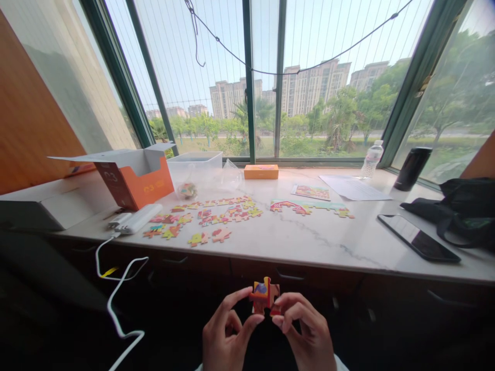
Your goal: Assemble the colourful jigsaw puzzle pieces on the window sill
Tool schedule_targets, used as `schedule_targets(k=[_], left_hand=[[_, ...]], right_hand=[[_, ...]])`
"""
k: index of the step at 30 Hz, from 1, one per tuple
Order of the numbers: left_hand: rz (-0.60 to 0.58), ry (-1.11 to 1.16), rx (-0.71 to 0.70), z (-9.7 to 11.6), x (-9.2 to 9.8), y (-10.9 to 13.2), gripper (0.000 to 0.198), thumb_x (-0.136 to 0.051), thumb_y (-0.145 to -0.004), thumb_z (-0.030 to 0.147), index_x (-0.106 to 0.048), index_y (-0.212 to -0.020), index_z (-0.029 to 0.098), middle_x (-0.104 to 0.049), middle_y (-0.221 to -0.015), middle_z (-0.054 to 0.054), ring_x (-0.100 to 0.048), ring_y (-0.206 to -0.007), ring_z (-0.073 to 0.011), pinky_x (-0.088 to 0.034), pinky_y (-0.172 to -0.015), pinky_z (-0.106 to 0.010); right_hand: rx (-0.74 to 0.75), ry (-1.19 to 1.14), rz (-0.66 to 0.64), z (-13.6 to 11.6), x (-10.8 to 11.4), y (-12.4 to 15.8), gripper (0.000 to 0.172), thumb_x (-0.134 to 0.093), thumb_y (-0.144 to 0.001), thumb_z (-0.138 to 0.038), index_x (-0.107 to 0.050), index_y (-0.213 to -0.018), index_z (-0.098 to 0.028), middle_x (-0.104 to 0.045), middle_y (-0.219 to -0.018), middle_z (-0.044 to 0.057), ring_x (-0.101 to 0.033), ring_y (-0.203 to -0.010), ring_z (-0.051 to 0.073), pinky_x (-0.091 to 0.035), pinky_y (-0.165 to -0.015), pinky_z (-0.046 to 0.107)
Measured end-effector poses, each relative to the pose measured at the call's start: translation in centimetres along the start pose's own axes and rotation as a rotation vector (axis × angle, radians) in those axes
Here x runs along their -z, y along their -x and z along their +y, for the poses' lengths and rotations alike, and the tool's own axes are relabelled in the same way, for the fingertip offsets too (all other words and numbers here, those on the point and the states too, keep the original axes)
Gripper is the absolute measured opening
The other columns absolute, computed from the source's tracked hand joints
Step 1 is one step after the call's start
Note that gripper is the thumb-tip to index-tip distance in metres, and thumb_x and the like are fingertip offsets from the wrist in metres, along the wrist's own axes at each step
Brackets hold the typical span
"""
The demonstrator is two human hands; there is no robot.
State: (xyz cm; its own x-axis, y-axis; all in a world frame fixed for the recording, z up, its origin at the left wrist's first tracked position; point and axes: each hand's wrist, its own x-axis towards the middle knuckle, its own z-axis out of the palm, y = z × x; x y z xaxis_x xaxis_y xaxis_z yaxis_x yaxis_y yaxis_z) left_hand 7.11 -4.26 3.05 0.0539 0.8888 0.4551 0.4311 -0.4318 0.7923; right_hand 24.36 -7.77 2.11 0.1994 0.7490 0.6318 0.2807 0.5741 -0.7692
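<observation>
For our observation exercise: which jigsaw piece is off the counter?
The orange piece held between left hand and right hand; the others lie on the marble counter.

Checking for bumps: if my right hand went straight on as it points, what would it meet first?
The jigsaw piece that the right hand already holds; beyond it, probably the left hand, though depth is unclear.

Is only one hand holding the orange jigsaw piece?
No, the left hand and the right hand both grip the orange jigsaw piece between their fingers and thumbs.
</observation>
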Motion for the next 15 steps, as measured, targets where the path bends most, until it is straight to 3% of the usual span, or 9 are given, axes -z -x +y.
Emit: schedule_targets(k=[5, 10, 15], left_hand=[[0.095, 0.060, -0.021, 0.1, -0.6, -0.1, 0.046, -0.073, -0.070, 0.057, -0.067, -0.099, 0.022, -0.072, -0.096, -0.002, -0.041, -0.040, -0.0038, -0.042, -0.039, -0.019], [0.115, 0.071, -0.089, -0.4, -1.1, -0.1, 0.043, -0.070, -0.073, 0.057, -0.068, -0.099, 0.022, -0.069, -0.096, -0.004, -0.038, -0.039, -0.0031, -0.041, -0.038, -0.019], [0.140, 0.028, -0.175, -1.0, -1.3, -0.1, 0.043, -0.065, -0.078, 0.057, -0.068, -0.103, 0.023, -0.068, -0.096, -0.005, -0.040, -0.039, -0.0033, -0.044, -0.039, -0.019]], right_hand=[[0.031, 0.020, 0.000, 0.6, -0.3, -0.2, 0.022, -0.064, -0.083, -0.014, -0.056, -0.063, -0.018, -0.067, -0.088, 0.005, -0.066, -0.075, 0.014, -0.054, -0.068, 0.024], [0.053, 0.008, 0.102, 1.2, -1.3, 0.2, 0.029, -0.062, -0.086, -0.019, -0.052, -0.058, -0.018, -0.065, -0.086, 0.006, -0.062, -0.066, 0.011, -0.051, -0.063, 0.024], [0.081, 0.039, 0.104, 1.7, -1.7, 0.4, 0.031, -0.061, -0.087, -0.019, -0.051, -0.057, -0.018, -0.065, -0.084, 0.005, -0.061, -0.064, 0.011, -0.050, -0.061, 0.022]])
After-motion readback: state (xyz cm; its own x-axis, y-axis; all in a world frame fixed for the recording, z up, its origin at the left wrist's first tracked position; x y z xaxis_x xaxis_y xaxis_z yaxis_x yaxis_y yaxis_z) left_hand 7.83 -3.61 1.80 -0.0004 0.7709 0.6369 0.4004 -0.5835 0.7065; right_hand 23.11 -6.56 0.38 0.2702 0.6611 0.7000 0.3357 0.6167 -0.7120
